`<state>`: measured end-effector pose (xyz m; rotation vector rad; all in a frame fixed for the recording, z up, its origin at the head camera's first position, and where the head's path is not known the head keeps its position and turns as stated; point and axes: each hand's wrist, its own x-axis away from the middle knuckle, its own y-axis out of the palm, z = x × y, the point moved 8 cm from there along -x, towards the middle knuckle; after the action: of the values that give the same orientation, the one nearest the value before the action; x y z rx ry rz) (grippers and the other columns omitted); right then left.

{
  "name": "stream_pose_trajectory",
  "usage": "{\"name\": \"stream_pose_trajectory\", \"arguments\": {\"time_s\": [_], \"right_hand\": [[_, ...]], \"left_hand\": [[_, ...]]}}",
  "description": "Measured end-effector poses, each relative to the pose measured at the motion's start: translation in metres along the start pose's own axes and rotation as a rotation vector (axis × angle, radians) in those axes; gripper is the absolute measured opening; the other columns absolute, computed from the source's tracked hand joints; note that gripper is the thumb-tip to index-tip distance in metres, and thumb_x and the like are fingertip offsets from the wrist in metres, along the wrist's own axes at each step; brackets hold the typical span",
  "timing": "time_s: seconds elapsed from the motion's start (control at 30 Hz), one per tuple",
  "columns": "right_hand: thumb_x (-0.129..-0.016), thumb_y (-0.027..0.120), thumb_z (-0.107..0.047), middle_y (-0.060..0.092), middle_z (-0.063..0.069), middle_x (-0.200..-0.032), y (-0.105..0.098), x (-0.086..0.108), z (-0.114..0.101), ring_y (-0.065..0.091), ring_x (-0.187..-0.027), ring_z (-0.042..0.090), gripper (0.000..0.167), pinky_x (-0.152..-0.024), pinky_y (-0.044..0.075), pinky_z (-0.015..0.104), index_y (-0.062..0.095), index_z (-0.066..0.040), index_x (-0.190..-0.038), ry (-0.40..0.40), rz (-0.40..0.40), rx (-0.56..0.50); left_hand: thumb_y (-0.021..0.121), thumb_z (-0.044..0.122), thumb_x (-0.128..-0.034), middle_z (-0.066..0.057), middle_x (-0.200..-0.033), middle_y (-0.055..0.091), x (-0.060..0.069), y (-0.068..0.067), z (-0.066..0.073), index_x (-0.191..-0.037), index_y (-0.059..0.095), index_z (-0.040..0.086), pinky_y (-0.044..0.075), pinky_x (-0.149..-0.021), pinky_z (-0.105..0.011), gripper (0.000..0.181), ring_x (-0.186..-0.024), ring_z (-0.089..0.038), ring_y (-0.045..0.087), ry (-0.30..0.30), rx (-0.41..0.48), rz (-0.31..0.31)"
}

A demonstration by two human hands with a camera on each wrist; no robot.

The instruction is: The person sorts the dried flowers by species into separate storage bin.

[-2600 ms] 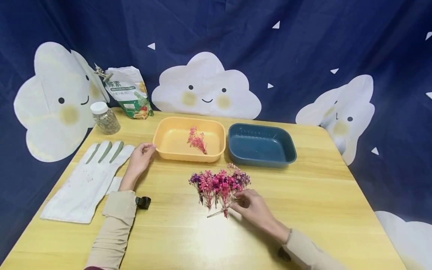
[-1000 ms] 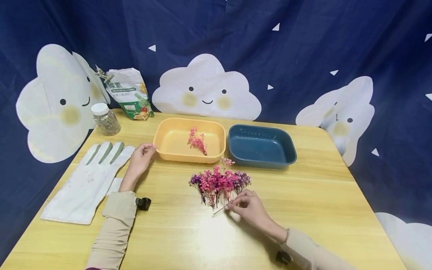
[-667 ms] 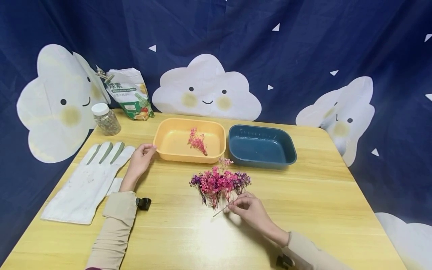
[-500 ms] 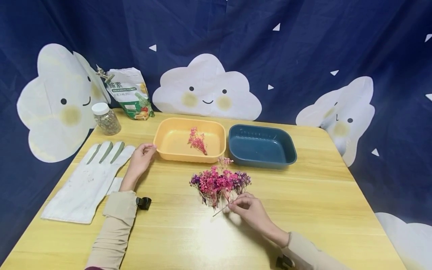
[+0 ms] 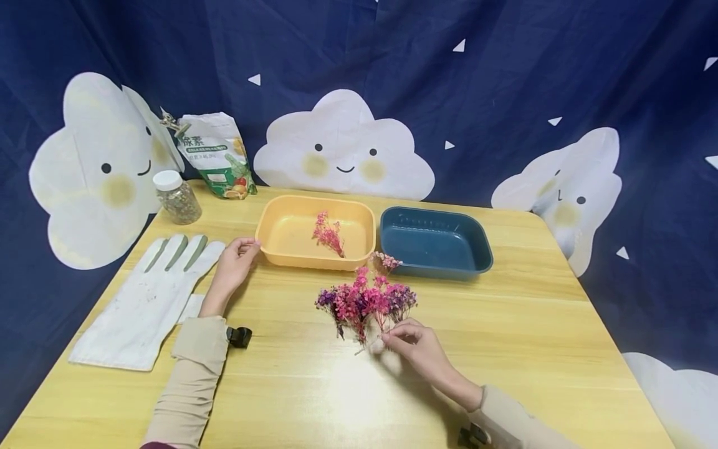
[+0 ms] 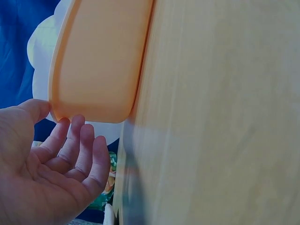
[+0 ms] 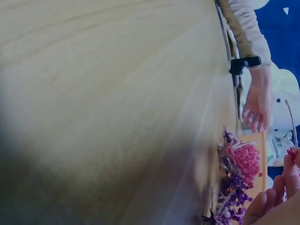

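Right hand (image 5: 419, 350) with flower stem (image 7: 293, 123)

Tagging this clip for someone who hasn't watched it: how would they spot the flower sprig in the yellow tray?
On the wooden table, left of the blue tray, sits the yellow tray, the left hand at its corner. Inside lies the pink sprig. Unlike the crowded pink and purple flowers outside the tray, it lies alone and shows no purple.

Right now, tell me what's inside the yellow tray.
The yellow tray holds a pink sprig, stem end toward the near side. The patch directly beneath the sprig is covered, and the near wall's inner face is mostly hidden.
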<state>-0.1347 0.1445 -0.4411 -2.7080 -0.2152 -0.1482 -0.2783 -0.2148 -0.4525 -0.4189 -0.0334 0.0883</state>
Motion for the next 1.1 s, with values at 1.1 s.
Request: {"name": "stream_pose_trajectory", "arguments": {"time_s": [1.1], "right_hand": [[-0.087, 0.069, -0.014, 0.069, 0.008, -0.102, -0.046, -0.088, -0.035, 0.06, -0.08, 0.005, 0.021, -0.076, 0.052, 0.024, 0.068, 0.003, -0.098, -0.046, 0.218, -0.15]], "left_hand": [[0.046, 0.033, -0.0999, -0.022, -0.11, 0.055, 0.0, 0.0, -0.001, -0.126, 0.049, -0.008, 0.049, -0.07, -0.013, 0.049, -0.087, -0.018, 0.056, -0.003, -0.014, 0.003]]}}
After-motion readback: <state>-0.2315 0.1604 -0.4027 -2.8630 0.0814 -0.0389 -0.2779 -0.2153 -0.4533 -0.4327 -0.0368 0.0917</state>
